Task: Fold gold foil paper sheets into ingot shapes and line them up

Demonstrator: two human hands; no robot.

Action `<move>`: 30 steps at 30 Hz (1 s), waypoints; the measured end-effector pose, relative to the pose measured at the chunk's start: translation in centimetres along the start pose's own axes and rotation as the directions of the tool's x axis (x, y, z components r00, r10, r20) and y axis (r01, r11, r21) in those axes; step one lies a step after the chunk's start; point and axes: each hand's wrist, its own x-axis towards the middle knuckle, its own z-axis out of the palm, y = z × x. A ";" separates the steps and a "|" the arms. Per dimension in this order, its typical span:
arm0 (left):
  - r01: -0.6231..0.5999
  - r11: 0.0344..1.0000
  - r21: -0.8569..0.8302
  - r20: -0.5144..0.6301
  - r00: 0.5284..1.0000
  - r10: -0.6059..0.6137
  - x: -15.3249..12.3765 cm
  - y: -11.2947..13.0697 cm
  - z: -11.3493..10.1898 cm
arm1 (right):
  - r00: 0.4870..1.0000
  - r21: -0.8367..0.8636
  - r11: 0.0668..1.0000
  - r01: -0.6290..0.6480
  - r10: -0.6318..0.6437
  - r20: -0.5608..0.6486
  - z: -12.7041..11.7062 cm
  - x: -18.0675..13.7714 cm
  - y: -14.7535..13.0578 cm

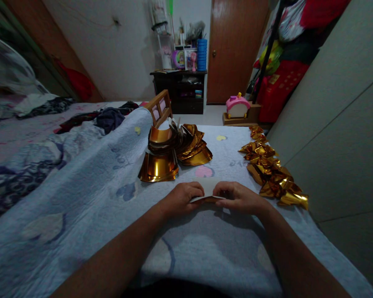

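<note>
Between my two hands is a sheet of foil paper [208,188], its white side facing up and a gold-brown edge folded along the near side. My left hand [185,196] pinches its left end. The right end is gripped by my right hand [238,198], thumb below and fingers curled on top. Beyond my left hand lie stacks of curved gold foil sheets [161,165], fanned over one another. To the right of my right hand runs a row of crumpled, folded gold foil pieces [269,165].
A pale blue cloth with heart shapes [127,215] covers the surface under my hands. A small wooden chair [160,107] stands at its far edge. Clothes [108,118] lie on the bed at left. A pink toy [238,106] sits on the floor; a white cabinet [338,124] borders the right.
</note>
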 end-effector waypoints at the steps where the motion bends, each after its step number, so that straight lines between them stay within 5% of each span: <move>1: 0.009 1.000 0.011 0.008 1.000 -0.009 0.0 0.0 0.0 | 1.000 0.035 0.999 -0.018 0.018 0.006 0.0 0.0 -0.1; 6: 0.038 0.998 -0.044 0.069 0.997 -0.035 0.0 0.4 -0.3 | 0.999 0.119 0.992 -0.030 0.029 0.016 0.0 0.0 -0.1; 14: 0.308 0.897 -0.317 0.084 0.951 -0.297 0.0 0.3 -0.8 | 0.997 -0.037 0.998 -0.049 0.046 -0.066 0.5 0.4 0.2; 19: 0.348 0.927 -0.138 -0.049 0.933 -0.358 0.3 -0.1 -0.1 | 0.958 -0.261 0.957 -0.125 0.048 -0.283 1.6 1.1 0.4; 24: 0.289 0.955 0.064 -0.242 0.933 -0.266 0.6 -0.7 0.7 | 0.928 -0.382 0.912 -0.152 -0.001 -0.372 2.3 1.7 1.0; 30: 0.300 0.950 0.084 -0.233 0.933 -0.274 0.9 -1.1 1.0 | 0.912 -0.436 0.887 -0.153 -0.043 -0.408 2.7 2.3 1.8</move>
